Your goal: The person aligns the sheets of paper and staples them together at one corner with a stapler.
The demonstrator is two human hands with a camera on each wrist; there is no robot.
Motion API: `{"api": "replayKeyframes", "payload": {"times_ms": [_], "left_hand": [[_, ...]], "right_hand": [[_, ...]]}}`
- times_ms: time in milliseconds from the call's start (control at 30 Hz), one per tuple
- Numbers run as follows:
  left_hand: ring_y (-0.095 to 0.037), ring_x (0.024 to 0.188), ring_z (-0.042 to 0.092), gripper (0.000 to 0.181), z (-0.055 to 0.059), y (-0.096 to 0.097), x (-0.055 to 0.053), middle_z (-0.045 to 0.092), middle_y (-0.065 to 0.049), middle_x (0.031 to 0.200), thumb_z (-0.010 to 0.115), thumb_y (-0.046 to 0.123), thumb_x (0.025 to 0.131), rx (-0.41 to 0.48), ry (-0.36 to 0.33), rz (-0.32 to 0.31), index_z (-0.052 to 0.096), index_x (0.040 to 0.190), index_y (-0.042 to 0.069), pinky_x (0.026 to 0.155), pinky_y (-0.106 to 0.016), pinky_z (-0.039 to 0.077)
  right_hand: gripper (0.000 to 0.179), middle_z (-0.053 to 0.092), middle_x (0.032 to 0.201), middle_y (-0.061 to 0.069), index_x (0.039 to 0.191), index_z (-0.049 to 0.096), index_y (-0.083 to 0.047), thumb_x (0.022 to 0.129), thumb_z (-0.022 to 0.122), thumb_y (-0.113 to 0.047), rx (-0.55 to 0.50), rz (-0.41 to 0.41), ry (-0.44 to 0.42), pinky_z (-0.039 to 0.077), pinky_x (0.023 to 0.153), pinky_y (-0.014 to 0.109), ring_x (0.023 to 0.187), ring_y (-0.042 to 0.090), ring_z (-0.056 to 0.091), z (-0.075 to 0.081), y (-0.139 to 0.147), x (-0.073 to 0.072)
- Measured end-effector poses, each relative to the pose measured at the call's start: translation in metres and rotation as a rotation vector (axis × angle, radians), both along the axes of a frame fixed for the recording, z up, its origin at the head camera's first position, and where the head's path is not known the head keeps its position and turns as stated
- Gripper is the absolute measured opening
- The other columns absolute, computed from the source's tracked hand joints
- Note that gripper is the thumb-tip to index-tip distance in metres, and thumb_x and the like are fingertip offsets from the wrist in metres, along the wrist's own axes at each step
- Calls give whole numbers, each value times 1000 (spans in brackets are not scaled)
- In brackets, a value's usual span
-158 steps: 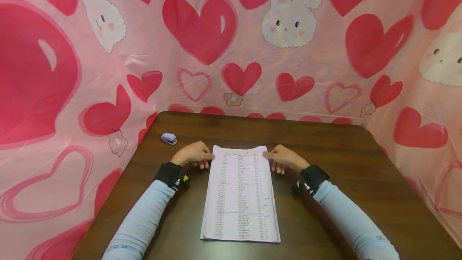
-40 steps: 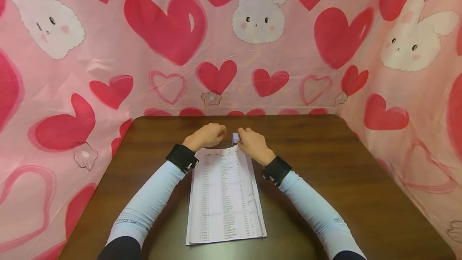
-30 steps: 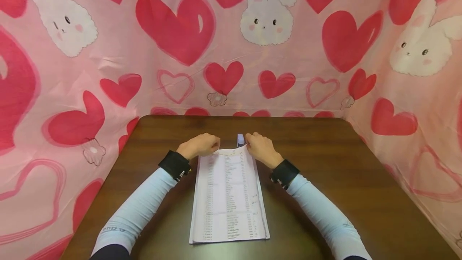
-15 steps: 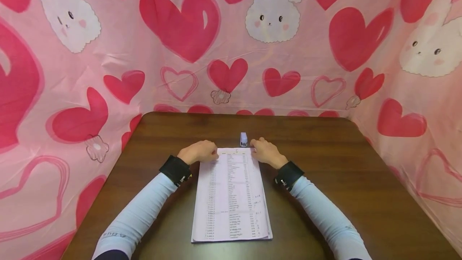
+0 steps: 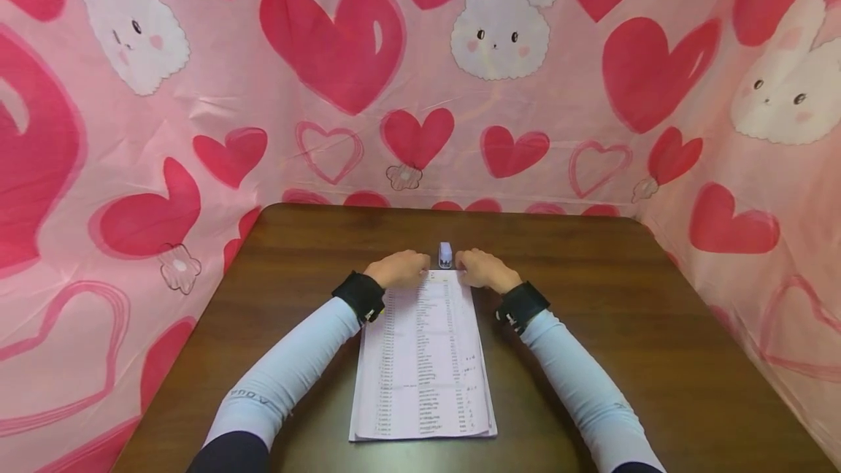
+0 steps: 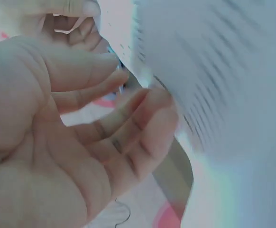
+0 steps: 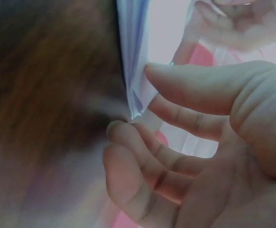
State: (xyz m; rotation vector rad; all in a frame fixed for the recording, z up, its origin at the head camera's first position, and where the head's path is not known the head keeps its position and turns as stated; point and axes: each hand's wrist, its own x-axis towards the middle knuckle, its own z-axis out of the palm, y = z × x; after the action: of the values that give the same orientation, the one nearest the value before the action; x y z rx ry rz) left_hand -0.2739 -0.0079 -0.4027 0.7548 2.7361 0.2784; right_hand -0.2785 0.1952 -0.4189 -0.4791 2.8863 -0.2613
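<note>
A stack of printed paper sheets [image 5: 427, 363] lies on the table, its rows of text facing up. A small pale lilac stapler [image 5: 445, 254] stands just beyond the stack's top edge, between the hands. My right hand [image 5: 486, 271] pinches the top right corner of the sheets; in the right wrist view its thumb [image 7: 190, 85] lies against the paper edge. My left hand [image 5: 402, 268] is over the top left part of the stack, close to the stapler. Its fingers [image 6: 142, 137] are loosely bent beside the paper, with nothing seen held. Its fingertips are hidden in the head view.
The brown wooden table [image 5: 624, 327] extends on both sides of the paper. A pink cloth [image 5: 499, 101] with hearts and rabbits hangs behind the table and along its sides. Each wrist carries a black band [image 5: 522, 306].
The stapler has come from the far left to the stack's top edge. Over the last half second my left hand has moved right toward it. My right hand has stayed at the corner.
</note>
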Motion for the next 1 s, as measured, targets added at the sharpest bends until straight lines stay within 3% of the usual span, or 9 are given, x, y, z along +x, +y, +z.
{"api": "replayKeyframes", "payload": {"times_ms": [100, 267, 467, 667, 800, 900, 1000], "left_hand": [[-26, 105, 57, 37, -6, 15, -4, 62, -11, 122, 62, 21, 93, -42, -17, 66, 57, 129, 9, 96, -47, 48], [-30, 110, 52, 49, -15, 28, -5, 52, -18, 129, 63, 22, 92, -121, -18, 168, 51, 136, 6, 94, -50, 47], [-32, 110, 51, 47, -11, 31, -8, 51, -16, 127, 66, 20, 90, -86, 25, 205, 52, 132, 5, 95, -50, 46], [-29, 118, 55, 55, -7, 26, -8, 55, -14, 137, 66, 20, 91, -27, -56, 216, 45, 140, 6, 103, -54, 44], [-26, 111, 56, 44, -12, 19, -12, 62, -11, 124, 67, 20, 90, 24, -54, 141, 54, 131, 8, 98, -48, 47], [-20, 92, 56, 20, -18, 10, -17, 64, -5, 101, 65, 16, 91, 100, -28, 50, 63, 110, 10, 84, -36, 49], [-16, 77, 53, 7, -20, 2, -18, 61, -1, 87, 59, 13, 92, 173, -5, 9, 65, 95, 11, 71, -30, 43]], "right_hand": [[16, 59, 93, 8, 105, 63, -10, 90, 66, -14, -21, -7, -26, 48, 68, 35, 86, 24, 54, -2, 1, -1], [19, 60, 94, 7, 107, 63, -9, 90, 66, -14, -41, 21, -33, 48, 78, 37, 89, 23, 53, -7, 2, -1], [21, 60, 96, 8, 109, 64, -8, 90, 66, -13, -81, 19, -15, 48, 83, 39, 92, 24, 52, -5, 3, -1], [23, 60, 98, 8, 111, 63, -7, 89, 67, -14, -82, 30, -26, 49, 83, 39, 92, 23, 53, -5, 2, -5], [21, 61, 94, 7, 105, 63, -9, 85, 70, -14, -112, 1, -54, 49, 76, 36, 86, 23, 55, -5, 4, -7], [14, 61, 87, 6, 96, 62, -10, 84, 70, -14, -194, -29, -89, 48, 65, 32, 75, 22, 58, -6, 7, -8], [10, 59, 83, 6, 90, 59, -12, 88, 67, -17, -296, -35, -123, 49, 56, 30, 66, 20, 58, -5, 10, -8]]}}
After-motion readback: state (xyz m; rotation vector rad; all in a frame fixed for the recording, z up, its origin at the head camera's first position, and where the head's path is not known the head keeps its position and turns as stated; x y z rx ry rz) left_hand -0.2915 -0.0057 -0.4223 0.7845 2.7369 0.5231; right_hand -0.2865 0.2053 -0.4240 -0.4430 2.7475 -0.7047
